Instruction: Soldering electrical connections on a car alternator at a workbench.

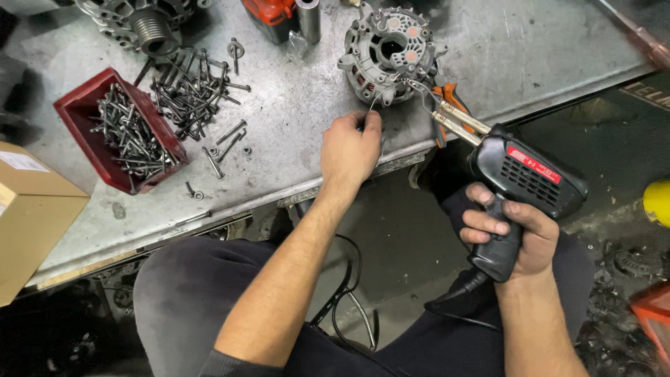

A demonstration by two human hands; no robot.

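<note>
A silver alternator housing (388, 54) sits on the metal workbench (293, 126) near its front edge. My right hand (513, 234) grips the handle of a black soldering gun (520, 178), whose wire tip reaches the lower right side of the alternator. My left hand (351, 150) pinches a thin strand of solder wire (375, 105) that curves up toward the same spot on the alternator. Orange-handled pliers (447, 105) lie on the bench just behind the gun's tip.
A red bin (77, 105) full of long bolts stands at the left, with several loose bolts (195, 91) beside it. A second alternator (143, 21) is at the back left, a cardboard box (31, 216) at the far left. The gun's black cord (349, 300) hangs below my knees.
</note>
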